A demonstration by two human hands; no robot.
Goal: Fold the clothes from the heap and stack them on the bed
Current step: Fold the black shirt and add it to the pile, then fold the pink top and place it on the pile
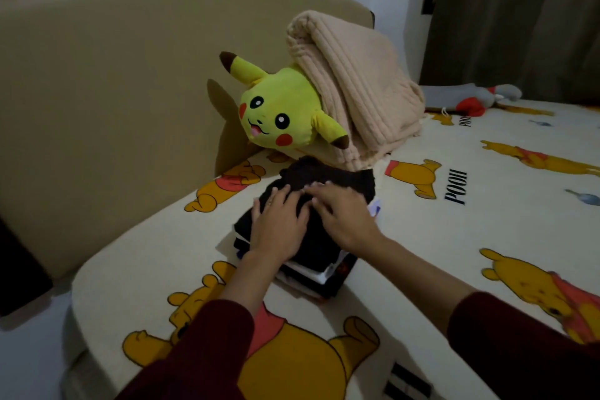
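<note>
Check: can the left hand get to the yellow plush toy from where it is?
Probably yes. The left hand lies flat on the stack of folded clothes, and the plush toy sits just beyond it with nothing between.

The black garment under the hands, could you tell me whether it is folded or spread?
Folded: the black garment lies compact atop the stack.
</note>
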